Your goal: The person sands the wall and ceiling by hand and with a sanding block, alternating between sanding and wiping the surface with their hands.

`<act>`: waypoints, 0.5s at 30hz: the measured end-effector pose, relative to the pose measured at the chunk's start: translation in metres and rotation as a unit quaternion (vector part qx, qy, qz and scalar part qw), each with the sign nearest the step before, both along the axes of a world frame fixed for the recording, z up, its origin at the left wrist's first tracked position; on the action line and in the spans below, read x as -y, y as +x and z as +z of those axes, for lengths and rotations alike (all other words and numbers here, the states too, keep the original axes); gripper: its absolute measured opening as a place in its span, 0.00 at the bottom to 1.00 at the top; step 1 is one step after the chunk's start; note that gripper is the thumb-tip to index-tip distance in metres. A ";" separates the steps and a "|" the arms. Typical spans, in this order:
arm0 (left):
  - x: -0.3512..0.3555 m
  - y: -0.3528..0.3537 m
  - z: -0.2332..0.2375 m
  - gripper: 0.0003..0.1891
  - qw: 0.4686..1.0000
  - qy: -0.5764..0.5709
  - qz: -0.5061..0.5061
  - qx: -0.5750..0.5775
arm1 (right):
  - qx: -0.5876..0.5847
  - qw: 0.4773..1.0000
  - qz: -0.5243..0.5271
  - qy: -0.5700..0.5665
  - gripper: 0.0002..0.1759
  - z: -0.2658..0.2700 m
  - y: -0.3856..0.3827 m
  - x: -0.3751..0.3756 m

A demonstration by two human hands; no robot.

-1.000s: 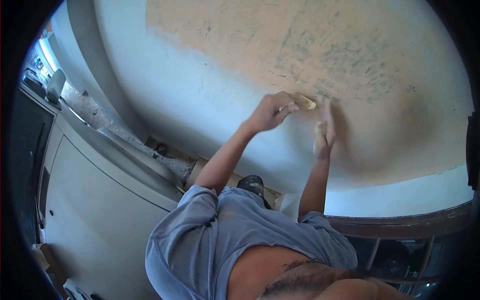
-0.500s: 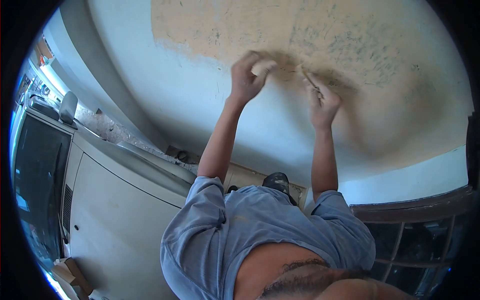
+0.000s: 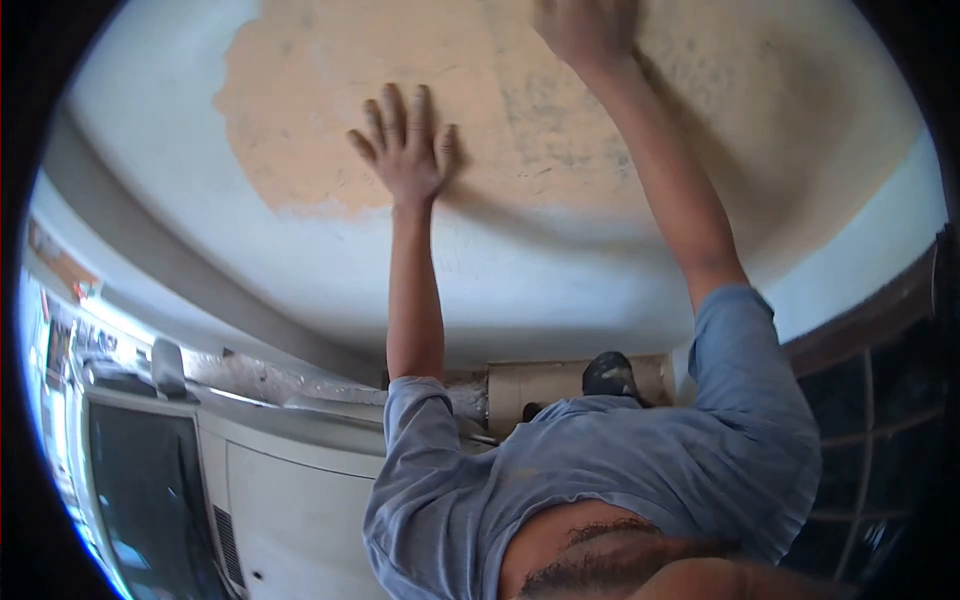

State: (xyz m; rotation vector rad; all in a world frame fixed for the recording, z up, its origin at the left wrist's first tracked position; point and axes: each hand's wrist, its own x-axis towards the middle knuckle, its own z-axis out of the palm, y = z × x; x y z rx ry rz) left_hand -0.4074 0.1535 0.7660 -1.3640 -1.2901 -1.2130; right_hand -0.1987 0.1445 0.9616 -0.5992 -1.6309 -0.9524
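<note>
At the far left, a pale vehicle [image 3: 310,520] stands with its dark window [image 3: 150,480] and a side mirror [image 3: 167,365] above it; all of these sit lower in the view than half a second ago, as the view has turned. Above, the white wall [image 3: 330,270] rises, and the tan patch [image 3: 290,120] spreads over its upper part, its ragged left edge now showing more fully than before.

Next comes the left hand [image 3: 405,150], over the lower left part of the patch, back toward the camera, fingers fanned apart and the thumb out to the right. Half a second ago those fingers were bent around a small pale piece; now they are stretched open. Whether the palm presses on the wall or is just off it, I cannot tell.

Lower down are the person's grey-blue shirt [image 3: 620,450] and a dark, pale-flecked shoe [image 3: 610,375] near the foot of the wall.

Farther right, the right hand [image 3: 590,25] has gone up to the top edge, over the patch, blurred and partly cut off. It pinched a thin piece earlier; its grip now I cannot tell. At the far right is a dark barred window [image 3: 840,460].
</note>
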 end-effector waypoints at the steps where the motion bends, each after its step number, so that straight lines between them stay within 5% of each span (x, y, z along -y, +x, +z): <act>1: -0.003 -0.003 0.005 0.32 1.000 -0.005 -0.015 -0.007 | -0.007 1.000 -0.015 -0.005 0.22 -0.003 -0.006 -0.006; 3: -0.004 -0.010 0.007 0.30 0.998 0.035 -0.033 0.034 | 0.039 0.912 -0.193 -0.361 0.17 -0.026 -0.014 -0.016; 4: -0.003 -0.011 0.005 0.30 0.998 0.030 -0.038 0.034 | 0.043 0.996 -0.057 -0.061 0.16 -0.093 -0.007 -0.027; 5: -0.003 -0.013 0.004 0.30 0.998 0.031 -0.046 0.029 | 0.109 0.991 -0.063 0.036 0.15 -0.138 -0.002 -0.020; 7: 0.003 -0.018 0.001 0.28 0.998 0.022 -0.050 0.022 | 0.124 0.987 0.001 -0.104 0.17 -0.253 0.016 -0.005; 8: 0.003 -0.021 0.002 0.28 0.998 0.032 -0.039 0.030 | 0.091 0.992 0.016 -0.081 0.17 -0.279 0.015 -0.006; 10: 0.001 -0.027 -0.004 0.26 0.998 0.033 -0.049 0.006 | 0.146 0.988 0.012 -0.051 0.14 -0.226 0.014 -0.003; 12: 0.003 -0.033 -0.001 0.25 0.998 0.023 -0.050 -0.009 | 0.125 0.985 -0.021 0.120 0.10 -0.136 0.000 -0.026; 15: 0.000 -0.046 -0.006 0.24 0.997 0.032 -0.060 -0.039 | 0.037 0.995 0.019 0.090 0.17 -0.012 -0.017 -0.052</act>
